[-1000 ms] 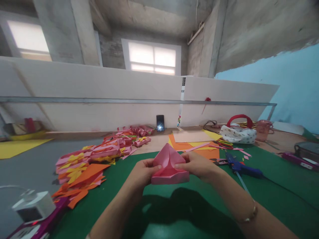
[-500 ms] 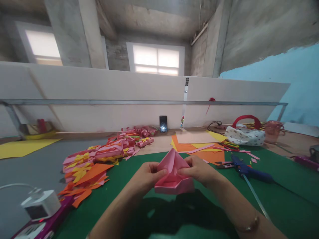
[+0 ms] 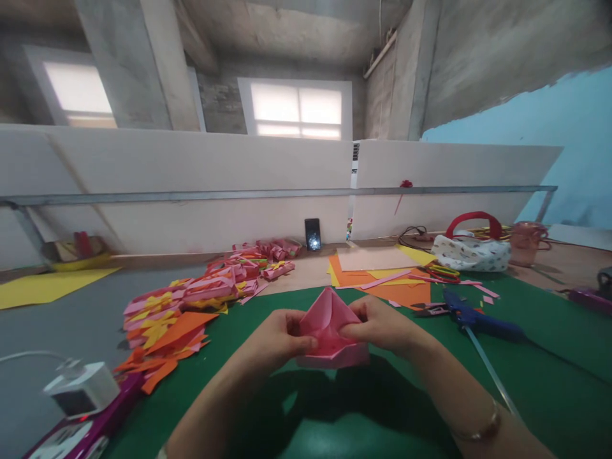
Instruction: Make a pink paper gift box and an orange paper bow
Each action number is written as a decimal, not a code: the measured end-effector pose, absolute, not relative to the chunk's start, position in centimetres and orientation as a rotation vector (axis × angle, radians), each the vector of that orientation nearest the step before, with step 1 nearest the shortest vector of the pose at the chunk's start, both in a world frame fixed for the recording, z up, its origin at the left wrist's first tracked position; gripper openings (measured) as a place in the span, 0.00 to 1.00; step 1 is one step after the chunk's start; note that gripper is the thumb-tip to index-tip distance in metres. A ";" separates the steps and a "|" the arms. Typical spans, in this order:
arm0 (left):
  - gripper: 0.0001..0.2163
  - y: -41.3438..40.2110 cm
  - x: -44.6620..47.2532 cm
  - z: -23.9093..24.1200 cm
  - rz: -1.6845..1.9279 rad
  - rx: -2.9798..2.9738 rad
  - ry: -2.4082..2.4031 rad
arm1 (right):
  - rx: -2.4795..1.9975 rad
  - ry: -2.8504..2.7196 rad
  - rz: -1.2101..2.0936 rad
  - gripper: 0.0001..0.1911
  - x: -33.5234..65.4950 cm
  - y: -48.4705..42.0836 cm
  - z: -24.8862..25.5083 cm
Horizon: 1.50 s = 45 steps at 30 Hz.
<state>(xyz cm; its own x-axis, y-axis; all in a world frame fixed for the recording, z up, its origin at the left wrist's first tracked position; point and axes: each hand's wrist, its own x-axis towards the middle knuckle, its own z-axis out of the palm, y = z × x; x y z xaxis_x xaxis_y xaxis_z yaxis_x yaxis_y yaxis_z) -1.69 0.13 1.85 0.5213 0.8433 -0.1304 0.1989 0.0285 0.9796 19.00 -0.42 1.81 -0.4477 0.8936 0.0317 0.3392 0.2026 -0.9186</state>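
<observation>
A folded pink paper (image 3: pixel 331 312) is held above the green mat (image 3: pixel 363 440), its pointed flap up at the back and a straight folded rim along the front. My left hand (image 3: pixel 282 335) pinches its left side, thumb inside the fold and fingers behind. On the right side my right hand (image 3: pixel 377 325) grips it the same way, thumb pressed into the hollow. The fingertips behind the paper are hidden. A dark shadow lies on the mat under both hands.
Pink, orange and yellow paper pieces (image 3: pixel 191 299) are heaped at left. Sheets of orange paper (image 3: pixel 396 293), pliers (image 3: pixel 430 310) and a blue glue gun (image 3: pixel 482 322) lie at right. A power strip with a white charger (image 3: pixel 83 389) sits front left; a phone (image 3: pixel 312 234) stands at the back.
The paper's peak has opened wider and its back flap looks flatter. My left thumb has slid slightly down and left. Both hands keep their hold.
</observation>
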 end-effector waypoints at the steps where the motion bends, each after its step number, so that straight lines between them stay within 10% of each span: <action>1: 0.12 0.0 -1.6 1.8 0.618 1.531 0.994 | -1.142 -1.924 1.225 0.06 19.0 -0.5 1.8; 10: 0.01 -0.4 -0.1 0.9 0.633 1.639 1.258 | -1.185 -2.033 1.161 0.06 18.6 -1.0 2.0; 38: 0.07 -0.2 0.4 0.6 0.757 1.547 1.171 | -1.218 -2.086 1.078 0.08 18.7 -0.8 1.9; 45: 0.11 0.5 0.0 0.6 0.912 1.458 1.170 | -1.324 -1.980 0.412 0.11 20.7 -3.9 4.8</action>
<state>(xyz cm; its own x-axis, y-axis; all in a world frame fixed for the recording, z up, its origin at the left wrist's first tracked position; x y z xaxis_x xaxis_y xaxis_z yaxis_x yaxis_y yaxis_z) -0.02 0.45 0.59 0.2437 0.9692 -0.0342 0.2033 -0.0166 0.9790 20.71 -3.87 4.82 -0.2239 0.8975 0.3799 0.6718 0.4245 -0.6070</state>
